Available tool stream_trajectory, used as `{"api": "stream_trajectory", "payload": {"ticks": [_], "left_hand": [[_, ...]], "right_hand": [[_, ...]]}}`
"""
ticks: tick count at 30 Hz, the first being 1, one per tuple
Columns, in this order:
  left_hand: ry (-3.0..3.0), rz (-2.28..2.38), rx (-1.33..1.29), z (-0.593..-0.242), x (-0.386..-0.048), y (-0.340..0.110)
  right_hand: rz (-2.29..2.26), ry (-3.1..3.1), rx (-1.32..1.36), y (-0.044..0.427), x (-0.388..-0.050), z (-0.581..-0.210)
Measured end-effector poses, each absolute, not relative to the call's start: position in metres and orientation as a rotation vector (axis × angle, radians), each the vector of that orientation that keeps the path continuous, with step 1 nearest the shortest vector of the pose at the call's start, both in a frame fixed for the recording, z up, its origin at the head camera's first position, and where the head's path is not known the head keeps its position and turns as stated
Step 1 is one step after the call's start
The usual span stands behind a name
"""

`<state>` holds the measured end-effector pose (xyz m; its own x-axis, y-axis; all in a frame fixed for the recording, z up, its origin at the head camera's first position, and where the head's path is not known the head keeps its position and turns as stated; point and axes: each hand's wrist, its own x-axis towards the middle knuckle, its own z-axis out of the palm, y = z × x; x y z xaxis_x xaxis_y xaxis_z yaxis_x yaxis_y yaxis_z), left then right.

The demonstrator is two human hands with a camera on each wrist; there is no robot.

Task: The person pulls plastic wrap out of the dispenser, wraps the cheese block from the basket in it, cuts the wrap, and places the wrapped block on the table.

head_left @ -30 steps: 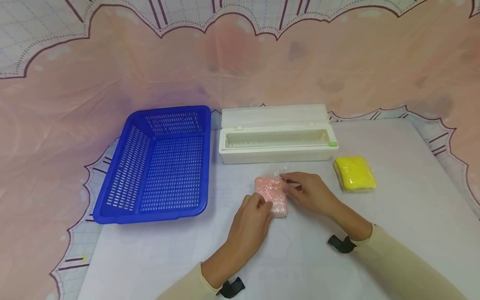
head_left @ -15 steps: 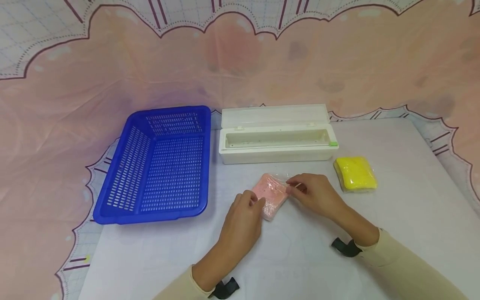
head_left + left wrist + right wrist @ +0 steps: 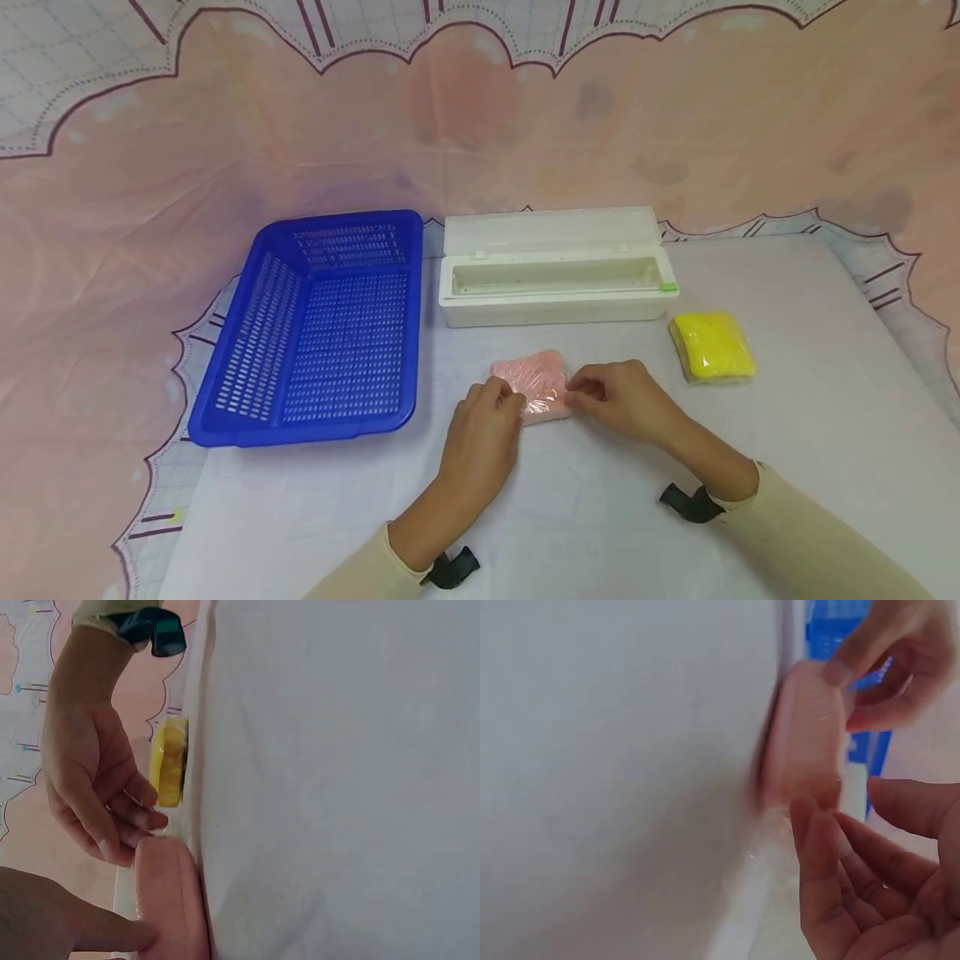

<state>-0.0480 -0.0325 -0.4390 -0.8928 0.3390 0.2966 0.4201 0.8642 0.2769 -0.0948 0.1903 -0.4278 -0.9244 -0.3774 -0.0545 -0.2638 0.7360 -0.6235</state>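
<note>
A pink block wrapped in shiny clear film (image 3: pixel 538 385) is between my two hands at the middle of the white table; what the block is made of I cannot tell. My left hand (image 3: pixel 480 433) grips its left edge, a fingertip pressing on the pink side (image 3: pixel 176 900). At the opposite end, the curled fingers of my right hand (image 3: pixel 630 404) touch the packet and its loose film. In the right wrist view, the right hand (image 3: pixel 877 877) has its thumb a little apart from the packet. Whether the packet's underside is off the table does not show.
Behind the hands stands a long white box (image 3: pixel 555 308) with its lid raised. A blue slotted basket (image 3: pixel 416 333) is at the left. To the right lies a yellow block in clear wrap (image 3: pixel 712 346). Patterned cloth (image 3: pixel 300 150) hangs behind the table.
The pink packet has turned between the hands, from upright through a slant to lying wider sideways. My left hand has shifted left; the right hand has moved from the film's upper corner to the right edge.
</note>
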Motion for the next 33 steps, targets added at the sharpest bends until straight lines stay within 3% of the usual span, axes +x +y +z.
{"api": "stream_trajectory", "payload": {"ticks": [8, 14, 22, 33], "left_hand": [[-2.807, -0.581, -0.577, -0.431, -0.046, -0.026], [-2.818, -0.563, -0.571, -0.439, -0.053, -0.025], [-2.762, -0.634, -0.65, -0.446, -0.063, -0.043], [-2.809, -0.964, -0.415, -0.453, -0.059, -0.039]], "right_hand": [[-0.983, 2.928, -0.484, 0.189, -0.109, -0.42], [-1.086, 2.688, -0.496, 0.19, -0.126, -0.433], [-1.006, 2.683, -0.534, 0.194, -0.117, -0.434], [-1.061, 2.625, -0.543, 0.192, -0.118, -0.437]]}}
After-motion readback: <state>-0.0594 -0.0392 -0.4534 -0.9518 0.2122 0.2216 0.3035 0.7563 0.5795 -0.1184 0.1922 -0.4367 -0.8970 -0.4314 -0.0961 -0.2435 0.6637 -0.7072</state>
